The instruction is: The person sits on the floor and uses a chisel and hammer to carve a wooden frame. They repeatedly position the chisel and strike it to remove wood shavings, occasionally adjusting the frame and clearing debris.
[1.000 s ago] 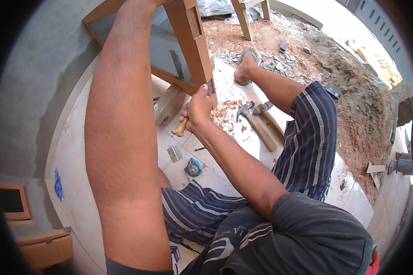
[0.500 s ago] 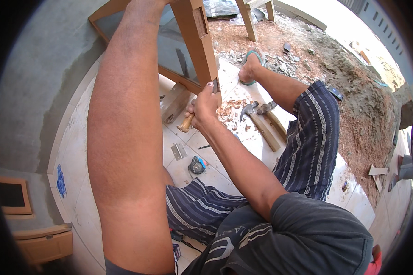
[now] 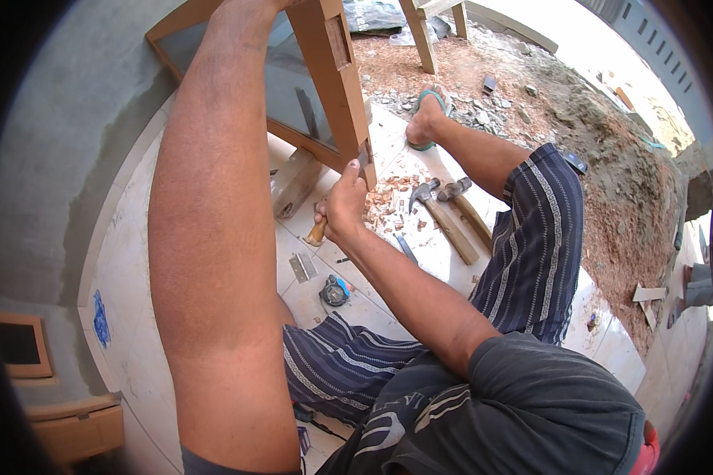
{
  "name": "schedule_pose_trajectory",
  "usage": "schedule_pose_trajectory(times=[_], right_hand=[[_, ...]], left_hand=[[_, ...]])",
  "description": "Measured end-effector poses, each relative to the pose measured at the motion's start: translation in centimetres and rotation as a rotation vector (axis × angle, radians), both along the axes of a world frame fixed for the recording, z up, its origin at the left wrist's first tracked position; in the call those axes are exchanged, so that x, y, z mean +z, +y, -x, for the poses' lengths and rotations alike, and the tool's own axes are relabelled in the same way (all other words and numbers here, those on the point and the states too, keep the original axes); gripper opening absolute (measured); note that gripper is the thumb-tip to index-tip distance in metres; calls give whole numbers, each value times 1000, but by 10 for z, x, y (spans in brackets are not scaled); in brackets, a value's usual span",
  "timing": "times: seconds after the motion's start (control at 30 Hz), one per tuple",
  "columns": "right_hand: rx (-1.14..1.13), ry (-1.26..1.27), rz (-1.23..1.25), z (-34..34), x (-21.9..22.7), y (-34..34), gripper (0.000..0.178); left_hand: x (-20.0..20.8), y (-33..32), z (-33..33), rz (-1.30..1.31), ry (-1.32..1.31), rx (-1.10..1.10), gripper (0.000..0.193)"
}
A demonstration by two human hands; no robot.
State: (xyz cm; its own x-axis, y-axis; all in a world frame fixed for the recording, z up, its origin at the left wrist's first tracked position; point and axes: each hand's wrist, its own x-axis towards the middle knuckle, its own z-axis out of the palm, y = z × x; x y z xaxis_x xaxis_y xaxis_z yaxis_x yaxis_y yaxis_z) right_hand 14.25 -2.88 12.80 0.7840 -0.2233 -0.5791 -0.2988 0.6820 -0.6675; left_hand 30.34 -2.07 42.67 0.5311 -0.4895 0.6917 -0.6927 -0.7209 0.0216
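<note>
At glazed brown frame (image 3: 322, 75), right fingers (image 3: 322, 209) round yellowish handle (image 3: 316, 233), left hand (image 3: 276, 4) grip unclear.

Frame (image 3: 325, 67): brown wood, smooth, matt; recess (image 3: 338, 43) rough-cut. Pane (image 3: 287, 75): glass-like, glossy. Tool handle (image 3: 316, 233): wood, glossy. Hinge (image 3: 302, 267): bare metal. Claw hammer (image 3: 448, 229): metal head, wooden handle. Floor (image 3: 362, 307): pale tile, smooth. Wall (image 3: 71, 150): cement-like, matt. Shorts (image 3: 531, 245): cloth, matt.

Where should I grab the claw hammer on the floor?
Probably near the free end of its wooden handle, hand coming from above and a little left: it's long and straight, the metal head sits at the far end, and the other hammer lies close on its right.
</note>
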Motion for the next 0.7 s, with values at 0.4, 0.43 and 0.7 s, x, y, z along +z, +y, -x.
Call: schedule_pose_trajectory(times=[0.4,0.43,0.7], right_hand=[[26,86,-190,1,14,-6,49],[24,75,-160,2,15,-7,49],[2,21,-70,-8,-7,-5,65]], left_hand=[[4,6,-10,-265,-230,35,22],[4,9,-17,-376,-332,27,22],[1,6,-15,-607,-497,108,20]])
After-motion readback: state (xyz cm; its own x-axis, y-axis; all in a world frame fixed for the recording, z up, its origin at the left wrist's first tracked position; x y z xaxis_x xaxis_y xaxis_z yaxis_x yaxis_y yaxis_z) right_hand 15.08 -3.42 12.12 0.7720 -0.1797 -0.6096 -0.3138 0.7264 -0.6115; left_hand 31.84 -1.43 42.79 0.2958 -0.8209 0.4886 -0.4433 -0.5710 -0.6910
